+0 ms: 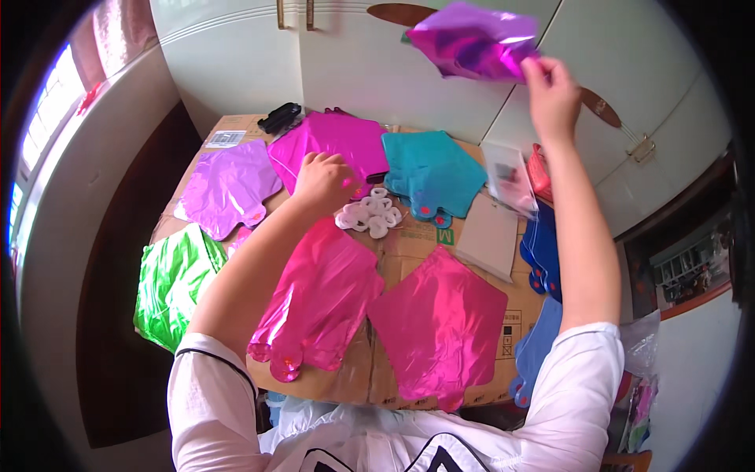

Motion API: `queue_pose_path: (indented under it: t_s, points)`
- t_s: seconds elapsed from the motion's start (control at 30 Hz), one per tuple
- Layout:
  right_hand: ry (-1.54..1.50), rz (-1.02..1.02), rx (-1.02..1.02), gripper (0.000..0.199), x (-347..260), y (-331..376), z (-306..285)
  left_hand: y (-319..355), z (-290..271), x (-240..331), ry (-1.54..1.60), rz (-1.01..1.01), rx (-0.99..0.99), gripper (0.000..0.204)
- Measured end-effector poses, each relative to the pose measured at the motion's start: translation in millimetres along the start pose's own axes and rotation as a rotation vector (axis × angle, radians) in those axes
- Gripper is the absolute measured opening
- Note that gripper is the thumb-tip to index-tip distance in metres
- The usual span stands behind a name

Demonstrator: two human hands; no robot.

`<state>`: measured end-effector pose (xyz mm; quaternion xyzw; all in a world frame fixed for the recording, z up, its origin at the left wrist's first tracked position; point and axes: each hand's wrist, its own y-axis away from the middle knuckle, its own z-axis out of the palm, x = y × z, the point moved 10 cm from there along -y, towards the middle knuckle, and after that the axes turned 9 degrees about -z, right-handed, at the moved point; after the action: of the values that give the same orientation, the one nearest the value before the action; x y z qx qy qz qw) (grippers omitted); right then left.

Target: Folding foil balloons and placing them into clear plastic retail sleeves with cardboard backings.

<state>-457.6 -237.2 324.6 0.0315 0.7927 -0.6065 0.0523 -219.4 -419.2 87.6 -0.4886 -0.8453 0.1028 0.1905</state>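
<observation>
High at the upper right, my right hand (pixel 553 98) pinches a shiny purple foil piece (pixel 472 39) by its edge, away from the table. My left hand (pixel 324 179) is curled, fingers bent down, over a flat magenta foil piece (pixel 338 138); whatever its fingertips grip is hidden. Small white rings (pixel 370 212) lie heaped beside that hand. Around them are more flat foil pieces with rounded tabs: lilac (pixel 232 185), teal (pixel 432 173), green (pixel 177 283), a bright pink one (pixel 322 295) under my left forearm, and a deep pink pentagon (pixel 440 322).
Flattened cardboard (pixel 370 354) covers the table. A white flat box (pixel 487 236), a clear plastic case (pixel 510 177) and blue pieces (pixel 539 338) lie at the right. A black bundle (pixel 280 118) sits at the back, against pale cabinet doors (pixel 377 71).
</observation>
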Motion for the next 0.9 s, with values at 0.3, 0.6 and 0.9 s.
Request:
queue_pose_path:
  t_s: [0.3, 0.6, 0.9]
  points:
    - [-0.203, -0.117, -0.465, 0.016, -44, 162, 68, -14, 66, 127, 0.042, 0.635, -0.158, 0.041]
    - [-0.399, 0.251, -0.707, 0.015, -14, 218, 94, -25, 68, 124, 0.163, 0.465, -0.187, 0.026]
    - [-0.428, 0.566, -0.768, 0.015, 24, 251, 108, -45, 74, 104, 0.618, 0.235, -0.282, 0.02]
